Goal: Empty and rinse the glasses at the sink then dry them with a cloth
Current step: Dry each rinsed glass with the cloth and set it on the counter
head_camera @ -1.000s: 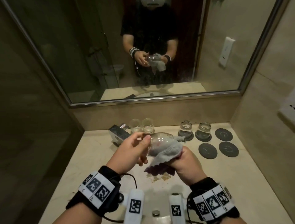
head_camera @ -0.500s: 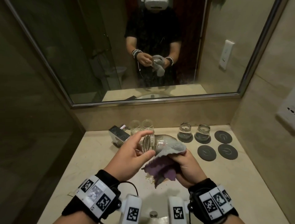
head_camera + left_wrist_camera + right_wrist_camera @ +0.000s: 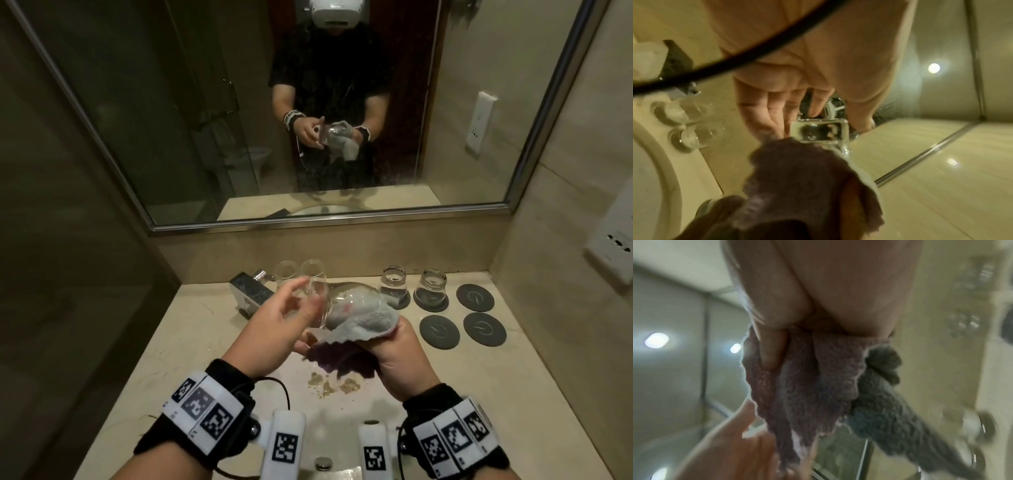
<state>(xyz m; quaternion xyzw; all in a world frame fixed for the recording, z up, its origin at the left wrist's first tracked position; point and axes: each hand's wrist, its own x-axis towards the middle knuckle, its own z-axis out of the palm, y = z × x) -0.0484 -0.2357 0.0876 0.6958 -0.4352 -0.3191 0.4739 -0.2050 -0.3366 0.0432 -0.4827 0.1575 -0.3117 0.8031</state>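
My left hand (image 3: 274, 329) holds the glass (image 3: 342, 305) by its base end, thumb and fingertips around the foot, the other fingers loosely spread; the glass lies on its side between my hands, above the sink basin (image 3: 342, 404); my right hand (image 3: 397, 356) grips the cloth (image 3: 366, 322), fingers curled into its folds, and cups the bowl of the glass through it; the cloth shows a pale grey face uppermost and a purple face hanging below my right palm; in the left wrist view the thick clear foot of the glass (image 3: 819, 130) sits at my fingertips (image 3: 764, 116), with the purple cloth (image 3: 803, 178) bunched just beyond it; in the right wrist view my fingers (image 3: 770, 352) press into the purple cloth (image 3: 818, 369), a grey fold trailing beside it, much of the picture blurred; beyond my left hand two clear glasses (image 3: 301, 270) stand upright on the bench (image 3: 191, 342) beside a chrome tap (image 3: 248, 291); beyond my right hand two short glasses (image 3: 411, 284) stand on dark round coasters, with three further coasters (image 3: 469, 318) bare to their right; the mirror (image 3: 239, 102) behind the bench reflects both hands at the glass; brown specks lie in the basin beneath my hands.
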